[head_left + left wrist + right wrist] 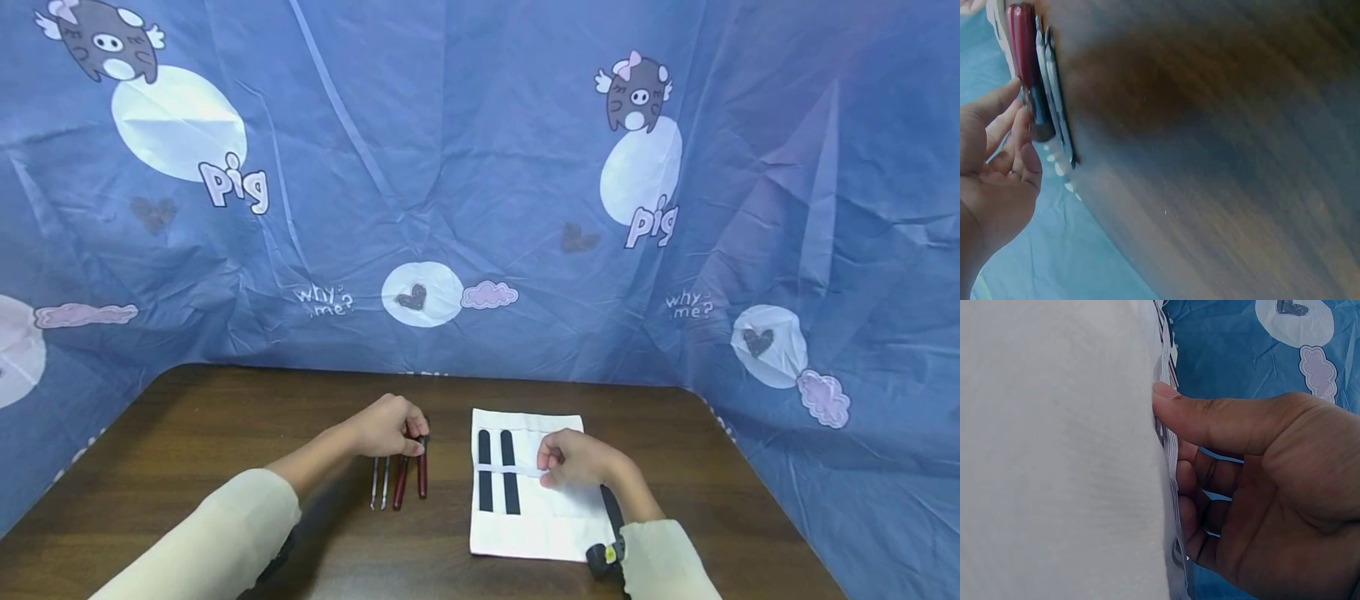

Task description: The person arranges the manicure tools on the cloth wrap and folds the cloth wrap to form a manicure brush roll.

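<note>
My left hand (390,427) reaches down over the tools on the table and pinches a red-handled tool (422,477) near its dark upper end. A second red-handled tool (401,485) lies just left of it. Beside these are two thin metal tools (379,485), side by side. In the left wrist view the thumb and fingertips meet at the red tool (1025,47). My right hand (576,458) pinches the white elastic band (491,469) across an opened white fabric case (540,537). Two black flat strips (512,492) with rounded tops are tucked under the band.
The brown wooden table (247,417) has rounded far corners. Behind it hangs a blue printed cloth (480,167). A black strap with a small device (602,557) is at the right wrist, by the case's lower right corner.
</note>
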### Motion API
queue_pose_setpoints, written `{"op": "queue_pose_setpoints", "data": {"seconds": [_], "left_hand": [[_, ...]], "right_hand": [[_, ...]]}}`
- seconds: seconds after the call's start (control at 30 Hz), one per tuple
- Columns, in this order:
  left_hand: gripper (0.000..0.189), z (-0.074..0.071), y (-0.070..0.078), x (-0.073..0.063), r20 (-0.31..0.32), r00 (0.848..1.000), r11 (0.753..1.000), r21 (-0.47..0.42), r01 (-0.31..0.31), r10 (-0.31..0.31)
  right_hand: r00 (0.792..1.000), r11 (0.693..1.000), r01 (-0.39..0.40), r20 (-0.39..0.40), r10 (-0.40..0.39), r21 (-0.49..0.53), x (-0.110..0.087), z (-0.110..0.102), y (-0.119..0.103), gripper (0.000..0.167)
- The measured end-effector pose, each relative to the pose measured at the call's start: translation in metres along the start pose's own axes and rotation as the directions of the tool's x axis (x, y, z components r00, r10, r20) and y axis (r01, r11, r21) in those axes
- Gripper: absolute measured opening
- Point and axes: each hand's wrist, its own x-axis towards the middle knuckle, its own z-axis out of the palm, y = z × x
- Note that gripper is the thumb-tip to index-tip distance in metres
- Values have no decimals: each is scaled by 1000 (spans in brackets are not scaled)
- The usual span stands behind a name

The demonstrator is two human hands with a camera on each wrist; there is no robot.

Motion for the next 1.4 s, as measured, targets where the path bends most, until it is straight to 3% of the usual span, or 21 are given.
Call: {"op": "queue_pose_setpoints", "data": {"seconds": [0.2,0.5,0.63,0.73,0.87,1.0,1.1,1.2,1.4], "left_hand": [[17,5,8,4,15,999,999,12,-35,35],[20,20,20,14,27,1000,999,-31,-13,14],[18,26,21,19,-3,999,998,-54,38,-39],[17,29,24,24,-41,992,989,-99,113,-118],[21,32,29,30,-69,964,946,-223,237,-258],[29,33,31,36,-28,924,859,-379,343,-381],[38,36,31,39,10,906,804,-456,381,-424],[45,38,31,42,23,899,781,-485,392,-437],[50,35,32,44,31,893,770,-494,404,-449]], "right_hand": [[1000,1000,-1,1,1,7,0,1,0,18],[1000,1000,5,4,-5,11,-1,3,3,19],[1000,1000,11,2,-11,9,-1,3,2,19],[1000,1000,-3,-4,3,2,-1,3,2,18],[1000,1000,-12,-8,12,-6,0,2,1,19],[1000,1000,-6,-7,6,-8,1,0,1,19],[1000,1000,-12,-4,12,5,1,0,2,19],[1000,1000,-18,1,18,12,2,0,3,18],[1000,1000,5,-4,-5,17,3,-1,5,18]]}}
